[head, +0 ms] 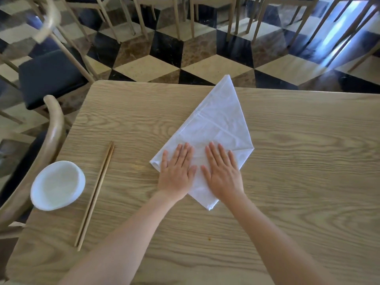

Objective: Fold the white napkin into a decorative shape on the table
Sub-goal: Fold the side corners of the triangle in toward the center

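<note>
The white napkin lies on the wooden table, folded into a kite-like shape. Its long point reaches past the table's far edge and a short point faces me. My left hand rests flat on the napkin's near left part, fingers spread and extended. My right hand lies flat beside it on the near right part, fingers also extended. Both palms press down on the cloth; neither hand grips anything. The napkin's near middle is hidden under my hands.
A pair of wooden chopsticks lies to the left of the napkin. A white bowl sits at the table's left edge. A wooden chair back stands close to the left side; more chairs stand on the checkered floor beyond.
</note>
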`<state>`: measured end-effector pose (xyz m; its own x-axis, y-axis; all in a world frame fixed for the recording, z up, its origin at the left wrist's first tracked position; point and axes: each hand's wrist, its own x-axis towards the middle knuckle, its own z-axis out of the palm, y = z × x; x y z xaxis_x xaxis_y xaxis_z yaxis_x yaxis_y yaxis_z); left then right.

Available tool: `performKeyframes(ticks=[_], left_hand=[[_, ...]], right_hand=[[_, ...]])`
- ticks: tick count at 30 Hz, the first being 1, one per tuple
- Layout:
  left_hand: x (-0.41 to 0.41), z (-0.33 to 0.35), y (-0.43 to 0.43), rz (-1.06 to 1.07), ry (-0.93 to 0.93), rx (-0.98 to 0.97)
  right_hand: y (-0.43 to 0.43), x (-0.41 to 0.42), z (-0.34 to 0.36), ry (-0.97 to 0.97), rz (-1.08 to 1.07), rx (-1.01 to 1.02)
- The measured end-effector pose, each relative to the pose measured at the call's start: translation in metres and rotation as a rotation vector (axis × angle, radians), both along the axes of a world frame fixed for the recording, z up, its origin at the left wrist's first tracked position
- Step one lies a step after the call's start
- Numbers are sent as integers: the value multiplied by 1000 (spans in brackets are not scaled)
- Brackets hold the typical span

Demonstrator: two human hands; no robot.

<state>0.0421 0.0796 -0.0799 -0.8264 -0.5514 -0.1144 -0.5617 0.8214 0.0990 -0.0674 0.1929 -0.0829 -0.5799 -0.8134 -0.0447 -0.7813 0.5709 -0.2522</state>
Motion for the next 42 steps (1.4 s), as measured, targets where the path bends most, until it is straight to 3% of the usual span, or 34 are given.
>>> performKeyframes(ticks=[10, 14, 17, 20, 24, 33, 36, 42], left_hand=[[32, 0, -28, -27, 52, 12], [32, 1, -26, -19, 66, 22], [31, -1, -24, -18, 73, 16], [30, -5, -23, 0, 80, -15], [30, -5, -23, 0, 78, 14], [46, -2, 25, 208, 69, 26], [50, 1, 45, 263, 74, 26], [53, 6, 88, 130, 62, -2]], right_hand=[[21, -43, 3, 13, -145, 80], [36, -74, 12, -41, -253, 201], [32, -55, 23, -18, -288, 169], [31, 26, 26, 79, -125, 38], [47, 96, 11, 8, -17, 9], [83, 54, 3, 134, 154, -300], [99, 45, 6, 168, 200, -302], [140, 6, 12, 137, 202, -281]])
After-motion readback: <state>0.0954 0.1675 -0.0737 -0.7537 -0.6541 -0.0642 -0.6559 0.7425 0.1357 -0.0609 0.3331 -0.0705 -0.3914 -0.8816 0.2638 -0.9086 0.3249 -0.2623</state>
